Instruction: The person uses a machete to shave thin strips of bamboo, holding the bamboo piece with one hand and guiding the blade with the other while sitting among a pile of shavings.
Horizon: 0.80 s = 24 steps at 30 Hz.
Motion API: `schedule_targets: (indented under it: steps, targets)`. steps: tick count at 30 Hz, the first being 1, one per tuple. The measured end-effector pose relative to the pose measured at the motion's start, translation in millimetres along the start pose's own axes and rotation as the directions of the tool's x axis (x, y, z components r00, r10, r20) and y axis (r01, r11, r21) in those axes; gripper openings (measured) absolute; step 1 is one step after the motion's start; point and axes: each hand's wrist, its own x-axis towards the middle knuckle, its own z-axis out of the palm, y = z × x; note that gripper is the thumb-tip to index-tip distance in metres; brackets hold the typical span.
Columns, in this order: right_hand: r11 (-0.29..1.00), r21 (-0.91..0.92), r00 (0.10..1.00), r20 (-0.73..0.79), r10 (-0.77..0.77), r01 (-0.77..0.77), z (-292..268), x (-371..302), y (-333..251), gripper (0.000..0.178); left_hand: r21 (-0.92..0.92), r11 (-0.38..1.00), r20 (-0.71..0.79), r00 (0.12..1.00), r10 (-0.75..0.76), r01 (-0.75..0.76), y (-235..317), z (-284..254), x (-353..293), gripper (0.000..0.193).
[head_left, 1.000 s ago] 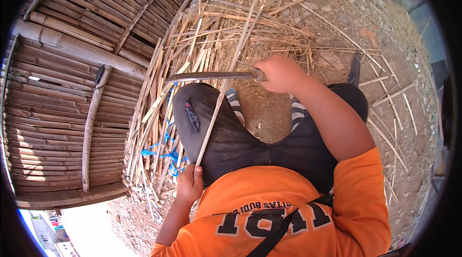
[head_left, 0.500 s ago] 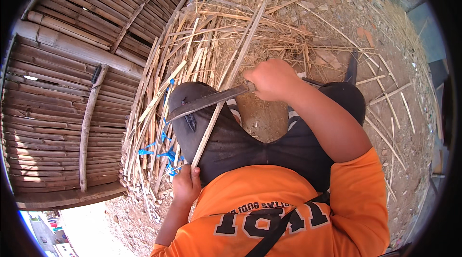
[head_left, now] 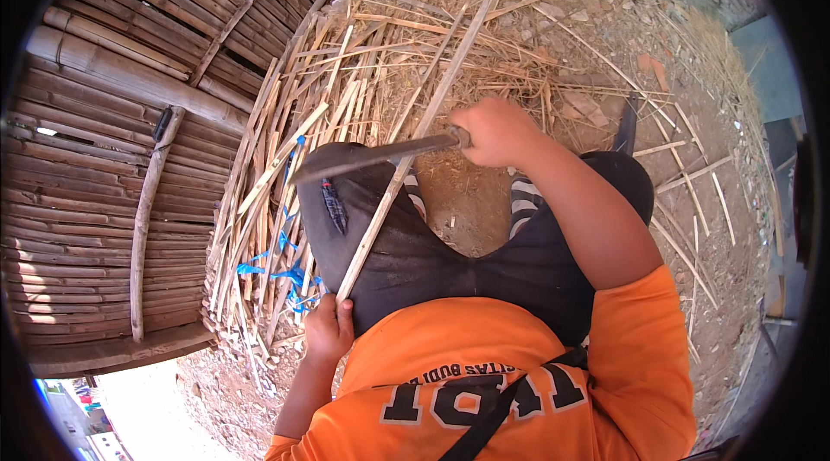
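Observation:
A long, pale bamboo strip point(head_left: 378, 217) slants from my left hand over my left thigh and away past my knees. My left hand point(head_left: 328, 328) is closed around its near end, beside my hip. In a fist between my knees, my right hand point(head_left: 497, 131) grips a machete point(head_left: 372, 157); the fingers cover most of its handle. The dark blade points left and crosses over the strip, its tip above my left knee. Whether the edge touches the strip I cannot tell.
Many split bamboo strips point(head_left: 259, 202) lie heaped on my left, with blue plastic ties point(head_left: 294, 275) among them. Beyond them stands a bamboo-slat structure point(head_left: 95, 193). Shavings and thin strips point(head_left: 519, 55) litter the ground ahead. A dark tool-like piece point(head_left: 626, 124) is beside my right knee.
My right hand has shifted slightly right and away from me, and the blade has come along the strip with it, its tip swinging left and away. My left hand still grips the strip.

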Motion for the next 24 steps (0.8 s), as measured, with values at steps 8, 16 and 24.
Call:
schedule_targets:
  steps: [8,16,24]
  targets:
    - [0.959,0.230,0.955,-0.204,0.214,-0.166,12,8,37,0.029,0.033,0.999,0.029,0.999,-0.023,0.022,7,-8,4,0.031]
    - [0.984,0.125,0.984,-0.104,0.143,-0.130,5,3,36,0.027,-0.077,0.995,0.026,0.998,-0.062,0.064,-6,7,9,0.030]
    - [0.949,0.190,0.936,-0.202,0.289,-0.252,-5,1,44,0.035,0.030,0.997,0.050,0.996,-0.072,0.070,4,-11,2,0.036]
